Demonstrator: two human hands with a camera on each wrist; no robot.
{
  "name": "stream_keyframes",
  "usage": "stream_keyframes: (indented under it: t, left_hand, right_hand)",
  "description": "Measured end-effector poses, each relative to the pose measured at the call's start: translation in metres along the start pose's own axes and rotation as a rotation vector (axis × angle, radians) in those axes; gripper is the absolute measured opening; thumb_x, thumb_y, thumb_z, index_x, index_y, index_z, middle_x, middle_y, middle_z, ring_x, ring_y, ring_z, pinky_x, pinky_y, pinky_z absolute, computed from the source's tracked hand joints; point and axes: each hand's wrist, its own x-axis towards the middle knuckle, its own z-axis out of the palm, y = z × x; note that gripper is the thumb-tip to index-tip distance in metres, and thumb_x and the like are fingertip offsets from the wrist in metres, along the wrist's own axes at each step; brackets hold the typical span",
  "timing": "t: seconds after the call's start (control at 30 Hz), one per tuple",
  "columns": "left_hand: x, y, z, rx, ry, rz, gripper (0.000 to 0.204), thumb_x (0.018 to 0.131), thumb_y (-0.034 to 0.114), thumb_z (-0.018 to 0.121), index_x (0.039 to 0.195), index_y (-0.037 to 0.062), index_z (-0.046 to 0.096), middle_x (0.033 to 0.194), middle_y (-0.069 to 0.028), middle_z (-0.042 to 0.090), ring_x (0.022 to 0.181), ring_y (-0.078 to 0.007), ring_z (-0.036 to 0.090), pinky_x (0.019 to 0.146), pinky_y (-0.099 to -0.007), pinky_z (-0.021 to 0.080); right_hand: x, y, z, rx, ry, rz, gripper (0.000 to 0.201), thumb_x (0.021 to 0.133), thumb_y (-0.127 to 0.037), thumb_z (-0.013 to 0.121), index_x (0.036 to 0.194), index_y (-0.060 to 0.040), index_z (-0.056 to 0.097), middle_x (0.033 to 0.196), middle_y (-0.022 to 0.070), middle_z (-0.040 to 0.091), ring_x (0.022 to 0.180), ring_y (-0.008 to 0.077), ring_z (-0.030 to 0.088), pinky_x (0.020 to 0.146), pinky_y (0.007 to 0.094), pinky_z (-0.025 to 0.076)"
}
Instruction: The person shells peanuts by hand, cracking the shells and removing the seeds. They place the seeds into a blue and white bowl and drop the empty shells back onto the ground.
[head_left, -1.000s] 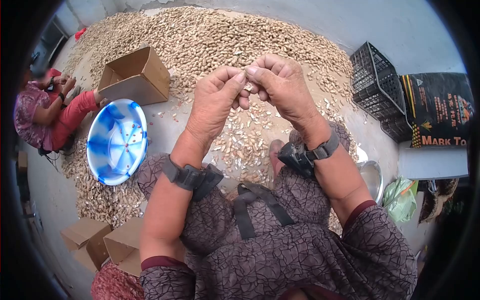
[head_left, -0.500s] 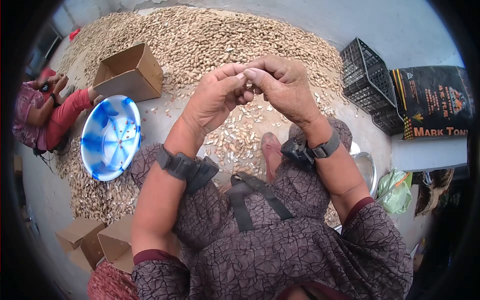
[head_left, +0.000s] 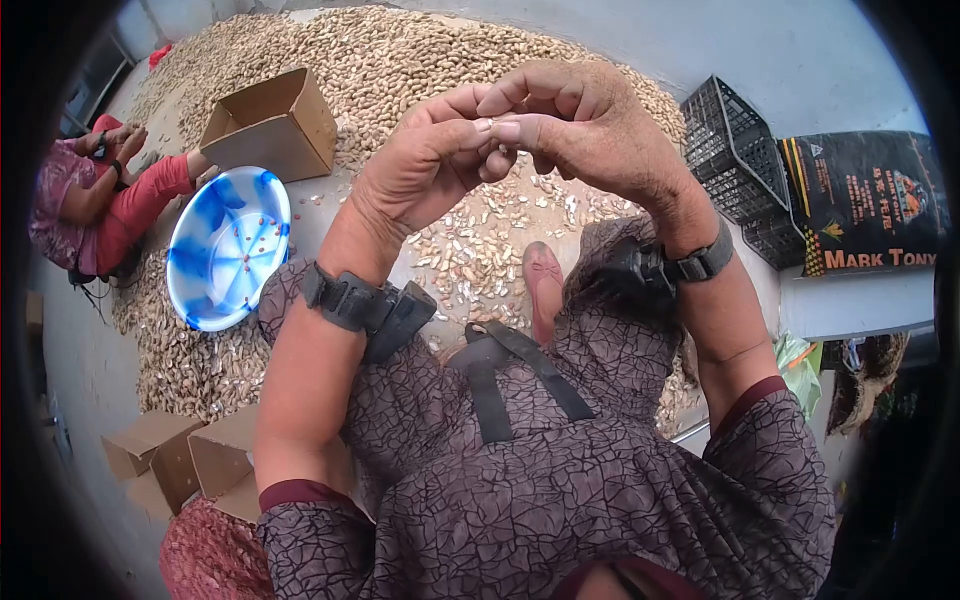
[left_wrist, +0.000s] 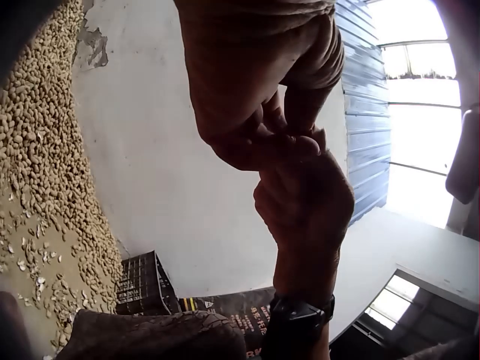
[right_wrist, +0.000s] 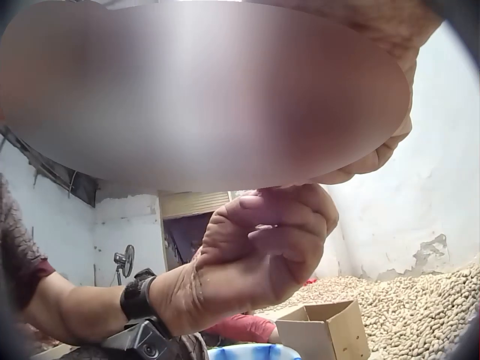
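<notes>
My left hand (head_left: 420, 155) and right hand (head_left: 600, 130) meet in front of me, over the floor. Both pinch a peanut at the fingertips, thumbs nearly tip to tip; the fingers hide most of it. In the left wrist view the left hand (left_wrist: 255, 67) comes down from the top and meets the right hand (left_wrist: 307, 199). The right wrist view has the left hand (right_wrist: 262, 247) with its fingers curled, while a blur covers much of the right hand. Below the hands, broken peanut shells (head_left: 465, 265) litter the floor.
A large heap of peanuts (head_left: 430, 45) lies along the wall. At left are a cardboard box (head_left: 270, 125), a blue-and-white basin (head_left: 205, 270) holding a few kernels, and a seated person (head_left: 80, 205). Black crates (head_left: 735, 150) and a printed black sack (head_left: 870, 200) stand at right.
The right hand has turned, its wrist swinging out to the right, and both hands sit slightly higher in view. A bit of shell seen between the fingers earlier is now covered.
</notes>
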Motion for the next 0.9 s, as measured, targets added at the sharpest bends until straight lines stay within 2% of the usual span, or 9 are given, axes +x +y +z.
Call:
stream_keyframes:
  t: [0.07,0.2,0.3,0.5,0.6,0.7,0.8,0.87,0.9]
  left_hand:
    - [-0.004,0.004,0.002,0.022,-0.114,0.021,0.035,0.079,0.010,0.054,0.111,-0.0051,0.049,0.090,-0.0064,0.057,0.071,-0.0089,0.054,0.066,-0.0207,0.046]
    - [-0.009,0.005,0.008,0.049,-0.135,0.011,0.043,0.079,0.011,0.056,0.117,-0.0055,0.045,0.087,-0.0055,0.057,0.067,-0.0084,0.054,0.064,-0.0201,0.046]
    - [-0.012,0.005,0.014,0.052,-0.095,-0.016,0.046,0.079,0.011,0.054,0.120,-0.0072,0.043,0.085,-0.0059,0.058,0.065,-0.0086,0.054,0.062,-0.0203,0.045]
    - [-0.005,0.012,0.023,0.055,-0.064,-0.111,0.043,0.080,0.011,0.053,0.118,-0.0079,0.044,0.082,-0.0055,0.057,0.064,-0.0089,0.055,0.058,-0.0200,0.043]
    - [0.004,0.023,0.037,0.054,-0.125,-0.127,0.041,0.080,0.012,0.055,0.115,-0.0074,0.046,0.081,-0.0052,0.057,0.064,-0.0081,0.055,0.058,-0.0197,0.043]
    - [0.019,0.040,0.053,0.169,-0.229,-0.115,0.038,0.081,0.014,0.055,0.113,-0.0065,0.048,0.081,-0.0048,0.057,0.064,-0.0072,0.056,0.058,-0.0182,0.044]
    - [0.028,0.053,0.067,0.411,-0.137,-0.092,0.046,0.078,0.016,0.054,0.114,-0.0092,0.043,0.076,-0.0043,0.052,0.061,-0.0072,0.049,0.052,-0.0174,0.039]
    - [0.038,0.059,0.064,0.290,-0.123,-0.175,0.036,0.079,0.012,0.053,0.108,-0.0085,0.046,0.075,-0.0068,0.053,0.059,-0.0104,0.052,0.049,-0.0190,0.040]
    - [0.044,0.060,0.061,0.173,-0.109,-0.254,0.026,0.080,0.008,0.051,0.101,-0.0077,0.049,0.074,-0.0093,0.054,0.057,-0.0135,0.054,0.047,-0.0207,0.041]
  right_hand:
    - [-0.001,-0.004,-0.003,0.026,-0.016,0.002,0.011,0.078,-0.012,0.060,0.081,-0.0012,0.062,0.061,0.0017,0.058,0.051,0.0043,0.052,0.044,0.0176,0.041]
    - [-0.005,-0.009,-0.003,0.029,-0.049,0.020,0.015,0.079,-0.016,0.060,0.086,-0.0033,0.063,0.061,0.0011,0.058,0.048,0.0038,0.050,0.041,0.0168,0.039]
    - [-0.008,-0.005,-0.003,0.042,-0.103,0.017,0.027,0.080,-0.023,0.059,0.101,-0.0063,0.063,0.060,0.0008,0.059,0.046,0.0036,0.050,0.038,0.0155,0.038]
    - [-0.015,-0.004,-0.009,0.097,-0.047,-0.004,0.025,0.080,-0.023,0.060,0.097,-0.0057,0.065,0.061,0.0007,0.060,0.046,0.0037,0.050,0.039,0.0153,0.039]
    - [-0.016,-0.005,-0.023,0.152,-0.005,-0.038,0.024,0.079,-0.022,0.061,0.097,-0.0059,0.065,0.063,0.0011,0.061,0.048,0.0038,0.051,0.041,0.0159,0.041]
    - [-0.015,-0.010,-0.033,0.151,0.048,-0.085,0.024,0.081,-0.020,0.059,0.100,-0.0051,0.064,0.062,0.0002,0.059,0.047,0.0024,0.049,0.040,0.0148,0.038]
    - [-0.010,-0.010,-0.043,0.095,0.085,-0.114,0.027,0.083,-0.021,0.057,0.103,-0.0044,0.062,0.060,-0.0014,0.057,0.046,0.0012,0.047,0.039,0.0134,0.034]
    - [-0.002,-0.003,-0.050,0.340,0.101,-0.123,0.024,0.079,-0.013,0.064,0.098,0.0014,0.062,0.071,0.0091,0.066,0.052,0.0051,0.055,0.040,0.0155,0.039]
    - [0.002,0.000,-0.051,0.330,0.110,-0.116,0.024,0.078,-0.011,0.064,0.098,0.0015,0.062,0.070,0.0089,0.066,0.051,0.0047,0.055,0.039,0.0151,0.038]
